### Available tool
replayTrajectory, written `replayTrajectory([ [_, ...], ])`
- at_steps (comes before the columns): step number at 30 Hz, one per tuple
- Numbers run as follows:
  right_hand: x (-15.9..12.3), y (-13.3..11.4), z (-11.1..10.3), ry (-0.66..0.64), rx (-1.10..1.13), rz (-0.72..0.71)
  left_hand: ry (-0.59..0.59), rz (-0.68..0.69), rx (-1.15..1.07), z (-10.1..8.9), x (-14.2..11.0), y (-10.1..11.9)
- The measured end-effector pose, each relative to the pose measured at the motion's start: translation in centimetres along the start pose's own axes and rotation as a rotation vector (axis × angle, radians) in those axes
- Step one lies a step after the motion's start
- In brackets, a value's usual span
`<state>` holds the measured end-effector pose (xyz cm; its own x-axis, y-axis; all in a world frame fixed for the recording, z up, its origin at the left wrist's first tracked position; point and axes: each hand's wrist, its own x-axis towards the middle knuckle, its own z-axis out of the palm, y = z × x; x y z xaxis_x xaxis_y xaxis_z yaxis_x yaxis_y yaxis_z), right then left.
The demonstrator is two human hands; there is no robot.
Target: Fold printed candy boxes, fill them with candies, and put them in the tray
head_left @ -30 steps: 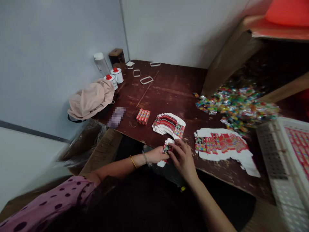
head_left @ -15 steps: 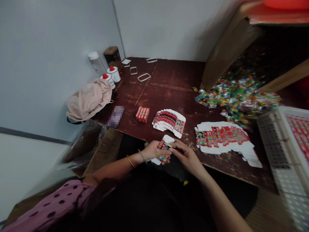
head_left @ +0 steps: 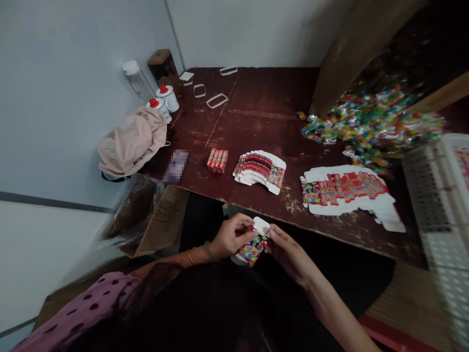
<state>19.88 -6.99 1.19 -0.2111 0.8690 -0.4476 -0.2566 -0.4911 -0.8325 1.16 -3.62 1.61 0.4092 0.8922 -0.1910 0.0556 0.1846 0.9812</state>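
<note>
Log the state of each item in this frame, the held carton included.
Carton: white end flap raised, held in left hand and right hand.
Fanned cartons: flat, overlapping.
Right-hand carton spread: flat, overlapping.
Small red boxes: formed, side by side.
Candies: wrapped, loosely heaped.
Two mugs: lids on.
Clear bottle: capped.
Pale pink cloth: crumpled.
Cardboard box: open.

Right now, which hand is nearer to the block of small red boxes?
Left. The left hand is on the near side of the red boxes, slightly to their right; the right hand is also nearside but much farther right.
</note>
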Motion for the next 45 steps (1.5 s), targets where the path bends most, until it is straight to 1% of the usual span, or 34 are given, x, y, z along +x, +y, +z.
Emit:
replayTrajectory([
  [2,-0.4,0.7,-0.2,-0.068,0.054,0.076,-0.037,-0.015,0.018,-0.1,-0.5,-0.1],
  [4,-0.6,1.1,-0.2,-0.109,0.111,0.121,-0.058,-0.015,0.042,-0.4,-0.9,-0.2],
  [6,-0.6,1.0,-0.1,-0.119,0.167,0.157,-0.085,-0.012,0.086,-0.6,-1.3,-0.1],
  [8,-0.4,0.7,0.3,-0.107,0.187,0.184,-0.139,-0.015,0.150,-0.8,-1.8,0.1],
  [9,-0.3,0.5,0.5,-0.107,0.176,0.193,-0.165,-0.018,0.179,-0.9,-2.0,0.2],
  [11,-0.1,0.1,1.0,-0.146,0.113,0.209,-0.189,-0.031,0.210,-1.0,-2.5,0.6],
  [14,0.3,-0.4,1.6,-0.241,-0.045,0.205,-0.155,-0.090,0.135,-1.0,-2.8,0.7],
  [15,0.4,-0.5,1.7,-0.251,-0.100,0.185,-0.127,-0.130,0.070,-1.0,-2.8,0.7],
  [16,0.4,-0.5,1.8,-0.230,-0.156,0.144,-0.095,-0.189,-0.014,-1.0,-2.7,0.5],
  [18,0.5,-0.4,1.9,-0.131,-0.299,-0.012,-0.054,-0.360,-0.220,-0.9,-2.3,-0.1],
  [20,0.4,0.0,2.0,-0.021,-0.458,-0.213,-0.060,-0.511,-0.420,-0.7,-1.9,-0.7],
  [21,0.4,0.2,2.0,0.015,-0.525,-0.293,-0.077,-0.560,-0.500,-0.7,-1.6,-0.9],
  [22,0.5,0.4,1.9,0.033,-0.573,-0.343,-0.098,-0.597,-0.564,-0.6,-1.4,-1.1],
  [23,0.5,0.5,1.9,0.037,-0.603,-0.364,-0.124,-0.633,-0.614,-0.7,-1.2,-1.3],
  [26,0.6,0.4,2.0,0.033,-0.647,-0.357,-0.247,-0.790,-0.693,-0.9,-0.6,-1.5],
  [28,0.4,-0.1,2.2,0.021,-0.657,-0.365,-0.300,-0.843,-0.706,-1.1,-0.3,-1.6],
  [31,0.0,-0.8,2.6,-0.024,-0.649,-0.333,-0.321,-0.819,-0.718,-1.4,-0.2,-1.8],
  [34,0.0,-0.9,2.7,-0.058,-0.629,-0.280,-0.360,-0.797,-0.712,-1.5,-0.3,-2.0],
  [37,0.7,-0.3,2.5,-0.035,-0.620,-0.232,-0.396,-0.796,-0.677,-1.5,-0.8,-2.1],
  [40,1.2,0.1,1.9,-0.031,-0.602,-0.178,-0.385,-0.725,-0.630,-1.6,-1.5,-2.0],
  [42,1.0,0.0,1.5,-0.062,-0.619,-0.236,-0.373,-0.689,-0.607,-1.9,-2.0,-1.9],
  [45,0.1,-0.3,0.9,-0.226,-0.764,-0.375,-0.380,-0.699,-0.630,-2.2,-2.4,-1.8],
])
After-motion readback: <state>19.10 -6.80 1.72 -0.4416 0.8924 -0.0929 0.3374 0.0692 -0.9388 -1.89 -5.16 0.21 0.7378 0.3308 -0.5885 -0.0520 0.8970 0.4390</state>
